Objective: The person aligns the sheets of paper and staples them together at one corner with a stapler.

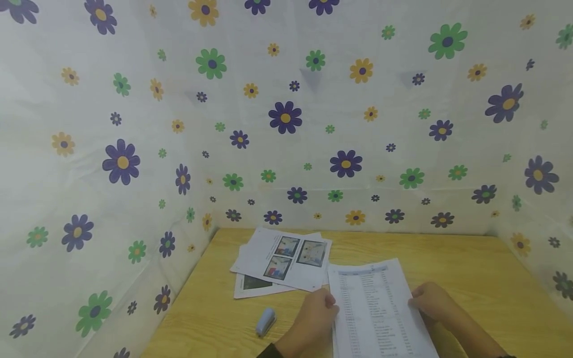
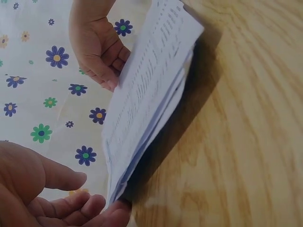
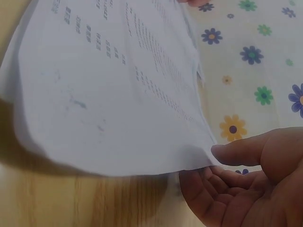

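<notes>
A stack of printed sheets (image 1: 376,308) is tilted up over the wooden table, its top page carrying columns of text. My right hand (image 3: 251,179) pinches one edge of the stack, thumb on the upper side and fingers beneath. Along the opposite edge, fingertips of my left hand (image 2: 57,194) meet the paper, while its thumb stands apart from it. Several page edges fan slightly open on the side seen in the left wrist view. To the left of my left hand lies a small blue-grey stapler (image 1: 266,320).
Further back on the wooden table (image 1: 429,248), overlapping sheets with printed photos (image 1: 286,256) lie to the left of the stack. A white curtain with a flower pattern (image 1: 313,149) surrounds the table at the back and both sides.
</notes>
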The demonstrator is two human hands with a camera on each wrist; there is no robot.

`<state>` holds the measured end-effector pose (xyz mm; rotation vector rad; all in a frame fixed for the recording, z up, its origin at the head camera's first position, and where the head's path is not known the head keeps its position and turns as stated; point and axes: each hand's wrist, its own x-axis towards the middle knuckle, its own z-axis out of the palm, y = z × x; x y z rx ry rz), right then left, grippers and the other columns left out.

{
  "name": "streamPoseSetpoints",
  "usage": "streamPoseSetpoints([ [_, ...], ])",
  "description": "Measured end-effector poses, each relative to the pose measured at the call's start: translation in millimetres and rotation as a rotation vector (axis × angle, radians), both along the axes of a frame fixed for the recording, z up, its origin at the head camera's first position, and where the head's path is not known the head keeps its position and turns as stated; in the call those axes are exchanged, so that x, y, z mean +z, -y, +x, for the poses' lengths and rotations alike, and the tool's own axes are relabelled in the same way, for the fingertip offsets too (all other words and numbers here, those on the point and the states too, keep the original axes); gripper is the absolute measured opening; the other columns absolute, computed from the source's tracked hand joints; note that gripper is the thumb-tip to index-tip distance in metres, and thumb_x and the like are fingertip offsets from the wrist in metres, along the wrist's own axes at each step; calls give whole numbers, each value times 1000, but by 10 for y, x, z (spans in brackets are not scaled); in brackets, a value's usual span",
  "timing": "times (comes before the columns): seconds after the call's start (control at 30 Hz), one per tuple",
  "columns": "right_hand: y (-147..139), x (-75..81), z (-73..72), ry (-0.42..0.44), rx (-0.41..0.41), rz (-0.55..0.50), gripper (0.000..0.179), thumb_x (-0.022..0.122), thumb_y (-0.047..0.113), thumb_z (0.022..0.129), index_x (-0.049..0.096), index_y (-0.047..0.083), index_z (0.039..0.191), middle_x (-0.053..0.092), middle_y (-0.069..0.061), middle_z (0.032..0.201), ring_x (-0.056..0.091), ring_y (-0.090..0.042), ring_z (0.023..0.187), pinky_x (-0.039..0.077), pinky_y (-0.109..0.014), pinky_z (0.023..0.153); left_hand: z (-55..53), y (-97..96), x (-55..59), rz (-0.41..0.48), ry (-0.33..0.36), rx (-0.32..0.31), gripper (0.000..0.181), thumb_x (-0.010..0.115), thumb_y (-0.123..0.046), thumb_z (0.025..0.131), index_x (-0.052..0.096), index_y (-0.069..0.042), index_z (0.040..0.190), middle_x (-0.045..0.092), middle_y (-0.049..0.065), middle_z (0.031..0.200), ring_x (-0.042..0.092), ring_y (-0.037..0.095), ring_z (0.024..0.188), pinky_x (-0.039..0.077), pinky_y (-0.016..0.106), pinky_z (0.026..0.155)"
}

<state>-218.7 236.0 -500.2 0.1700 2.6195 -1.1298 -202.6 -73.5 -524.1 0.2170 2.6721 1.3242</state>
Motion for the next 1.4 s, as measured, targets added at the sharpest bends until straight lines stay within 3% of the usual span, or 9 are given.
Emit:
streamPoseSetpoints([
  [0.17,0,15,1,10,-22,-7,31,65,9,89,63,-17,106,66,-13,87,64,-24,79,57,-37,65,14,79,-21,-1,-37,29,11,68,-18,94,65,-8,98,64,-1,91,61,16,86,54,43,80],
  [0.33,-27,73,2,-37,-11,-16,24,66,9,89,67,-13,98,65,-10,79,64,-22,71,58,-36,60,27,139,-35,48,-13,127,29,72,-21,91,64,-2,111,66,10,105,65,27,99,55,50,88],
  [0.47,-37,212,-46,-67,21,8,25,64,9,92,66,-14,103,66,-9,79,63,-21,69,58,-35,59,66,156,6,179,59,242,49,73,-22,89,56,6,126,61,29,124,61,45,115,49,59,99],
  [0.57,16,366,-125,-103,72,38,33,64,12,95,63,-16,111,68,-12,87,65,-21,73,59,-35,62,88,159,65,293,136,333,62,70,-24,92,44,8,139,46,39,140,46,55,131,40,64,109],
  [0.73,219,594,-277,-207,204,108,41,68,21,96,63,-12,121,70,-19,107,69,-28,90,60,-43,74,131,161,169,537,179,469,75,65,-23,95,25,9,149,24,44,153,28,60,142,27,66,117],
  [0.97,538,695,-447,-338,329,94,39,68,24,97,64,-3,124,69,-18,119,66,-37,111,56,-52,90,162,147,247,720,223,641,80,62,-27,93,21,3,155,23,37,156,31,54,142,28,62,118],
  [1.17,732,644,-702,-382,388,78,41,68,25,97,63,-3,128,67,-21,127,63,-41,120,54,-54,97,126,139,274,1035,268,655,88,55,-19,95,0,5,159,-2,37,162,4,56,150,17,66,121],
  [1.3,853,591,-890,-390,397,74,43,67,25,98,63,-3,131,65,-22,131,60,-43,123,51,-56,101,130,132,279,1139,250,664,88,53,-16,96,-5,4,160,-7,36,163,-2,56,151,10,70,120],
  [1.4,974,538,-1019,-406,401,76,44,67,25,98,63,-2,132,66,-22,131,61,-42,122,51,-56,101,114,124,271,1176,237,709,88,54,-15,96,-4,4,160,-4,37,163,-1,55,151,9,70,121],
])
